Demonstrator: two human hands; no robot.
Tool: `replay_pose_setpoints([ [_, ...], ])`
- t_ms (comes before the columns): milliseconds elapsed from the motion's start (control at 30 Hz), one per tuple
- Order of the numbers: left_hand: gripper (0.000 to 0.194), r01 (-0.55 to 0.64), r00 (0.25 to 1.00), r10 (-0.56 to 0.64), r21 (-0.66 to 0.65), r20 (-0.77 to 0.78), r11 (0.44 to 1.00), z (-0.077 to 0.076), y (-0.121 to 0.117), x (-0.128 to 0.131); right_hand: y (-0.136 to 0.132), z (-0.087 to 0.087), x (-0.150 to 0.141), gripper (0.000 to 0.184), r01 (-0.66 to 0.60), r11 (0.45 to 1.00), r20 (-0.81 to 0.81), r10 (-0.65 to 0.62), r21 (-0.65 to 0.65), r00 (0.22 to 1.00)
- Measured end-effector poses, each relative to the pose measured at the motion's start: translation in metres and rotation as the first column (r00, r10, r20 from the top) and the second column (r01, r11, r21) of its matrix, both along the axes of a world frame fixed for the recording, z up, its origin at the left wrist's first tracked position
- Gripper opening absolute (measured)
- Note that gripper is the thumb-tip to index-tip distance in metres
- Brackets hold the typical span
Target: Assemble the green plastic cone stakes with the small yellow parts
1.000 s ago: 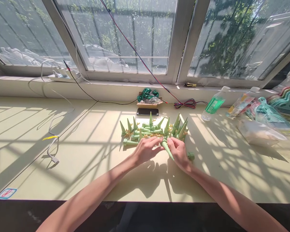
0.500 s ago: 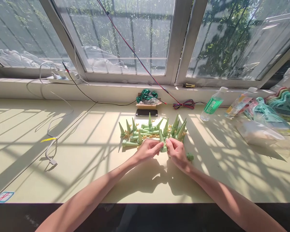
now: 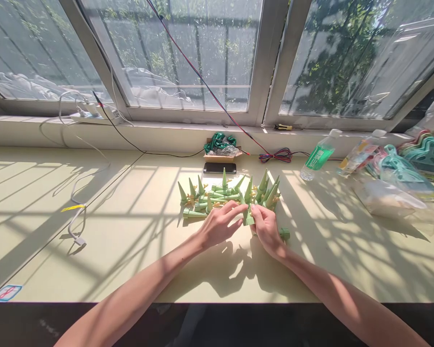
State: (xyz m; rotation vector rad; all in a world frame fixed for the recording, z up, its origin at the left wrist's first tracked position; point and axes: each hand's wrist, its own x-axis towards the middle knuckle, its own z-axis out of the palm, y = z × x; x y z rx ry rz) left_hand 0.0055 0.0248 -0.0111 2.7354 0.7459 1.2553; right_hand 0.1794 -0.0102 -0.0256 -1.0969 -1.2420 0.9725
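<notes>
My right hand [image 3: 266, 228] is closed in a pinch on a green cone-shaped spike [image 3: 247, 220], which stands with its wide end towards me. Just left of it, my left hand [image 3: 220, 224] has its fingers apart, with the fingertips close by the spike; whether they touch it I cannot tell. Beyond both hands is a group of similar green spikes [image 3: 224, 180], some upright and others lying flat, with small yellow-orange parts among them. One more green piece [image 3: 284, 234] lies beside my right wrist, partly hidden by it.
Behind the spikes lie a black phone [image 3: 220, 167] and a small box [image 3: 222, 155] with green material. Coiled wire [image 3: 280, 155], a green-labelled bottle [image 3: 318, 156], another bottle [image 3: 359, 154] and teal hangers [image 3: 398, 166] are to the right. A white cable [image 3: 78, 224] lies left.
My left hand's fingers have come off their pinch at the spike and spread apart. My right hand stays closed on the spike, nearly in place.
</notes>
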Motion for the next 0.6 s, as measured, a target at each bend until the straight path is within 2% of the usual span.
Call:
replay_pose_setpoints([
  [333,0.015,0.055,0.997,-0.054,-0.025,0.047,0.998,0.0025,0.0004,0.0000,-0.0004,-0.0049,-0.0001,0.046,-0.021,1.000,0.041,0.020,0.016,0.999],
  [500,0.007,0.078,0.993,-0.062,-0.159,0.102,0.984,0.0006,-0.0011,0.0026,-0.0004,-0.0032,0.0008,0.047,-0.036,0.999,0.095,0.032,0.035,0.995],
  [600,0.018,0.129,0.981,-0.078,-0.293,0.180,0.947,0.0035,-0.0037,0.0060,-0.0008,-0.0016,0.0011,0.047,-0.044,0.997,0.110,0.038,0.057,0.993],
])
